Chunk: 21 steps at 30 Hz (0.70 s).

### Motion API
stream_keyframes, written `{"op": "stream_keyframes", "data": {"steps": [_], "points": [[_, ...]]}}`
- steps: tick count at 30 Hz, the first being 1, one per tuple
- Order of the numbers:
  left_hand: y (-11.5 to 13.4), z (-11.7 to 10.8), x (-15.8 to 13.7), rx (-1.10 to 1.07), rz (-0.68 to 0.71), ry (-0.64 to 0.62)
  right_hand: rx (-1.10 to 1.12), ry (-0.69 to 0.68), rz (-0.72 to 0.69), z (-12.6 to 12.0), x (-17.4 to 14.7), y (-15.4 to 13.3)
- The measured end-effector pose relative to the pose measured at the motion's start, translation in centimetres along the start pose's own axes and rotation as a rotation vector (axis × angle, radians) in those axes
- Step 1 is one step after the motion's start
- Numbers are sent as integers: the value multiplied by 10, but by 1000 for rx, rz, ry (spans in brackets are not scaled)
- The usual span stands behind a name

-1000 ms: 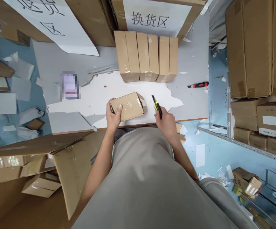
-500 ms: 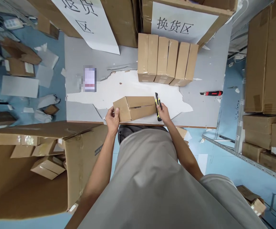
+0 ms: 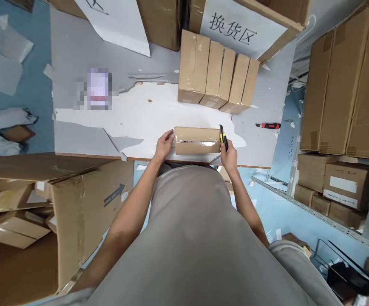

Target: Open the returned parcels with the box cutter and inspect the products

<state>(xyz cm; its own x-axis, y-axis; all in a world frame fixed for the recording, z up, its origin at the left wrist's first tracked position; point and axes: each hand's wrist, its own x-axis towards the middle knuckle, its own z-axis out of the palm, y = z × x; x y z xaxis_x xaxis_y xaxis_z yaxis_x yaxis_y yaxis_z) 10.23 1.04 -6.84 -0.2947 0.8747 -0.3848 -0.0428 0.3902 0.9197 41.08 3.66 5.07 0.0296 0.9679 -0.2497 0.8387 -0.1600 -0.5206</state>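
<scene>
A small brown cardboard box (image 3: 197, 146) lies lengthwise near the front edge of the table, with a long seam and shiny clear tape on its top. My left hand (image 3: 164, 145) is closed at the left end of this box, its fingertips against the end. In my right hand (image 3: 229, 156) is a yellow-and-black utility knife (image 3: 223, 138), gripped upright beside the box's right end with its tip pointing away from me. Part of the knife handle is hidden by my fingers.
Three similar boxes (image 3: 218, 74) stand in a row farther back, before a large labelled carton (image 3: 245, 27). A red-and-black utility knife (image 3: 268, 126) lies at right. At left is a blurred-out item (image 3: 99, 89). A big open carton (image 3: 85, 208) holding boxes stands lower left.
The box has gone from a slant to lying level, its taped seam now facing up. Both hands have shifted right with it in view, and the camera view has moved.
</scene>
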Motion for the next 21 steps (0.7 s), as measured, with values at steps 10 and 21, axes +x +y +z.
{"op": "stream_keyframes", "data": {"steps": [10,21], "points": [[52,-14,-43,65,147,-153,-236,-314,-377,-39,2,-87],[32,-10,-34,97,189,-165,-809,-670,-554,-29,12,-141]]}}
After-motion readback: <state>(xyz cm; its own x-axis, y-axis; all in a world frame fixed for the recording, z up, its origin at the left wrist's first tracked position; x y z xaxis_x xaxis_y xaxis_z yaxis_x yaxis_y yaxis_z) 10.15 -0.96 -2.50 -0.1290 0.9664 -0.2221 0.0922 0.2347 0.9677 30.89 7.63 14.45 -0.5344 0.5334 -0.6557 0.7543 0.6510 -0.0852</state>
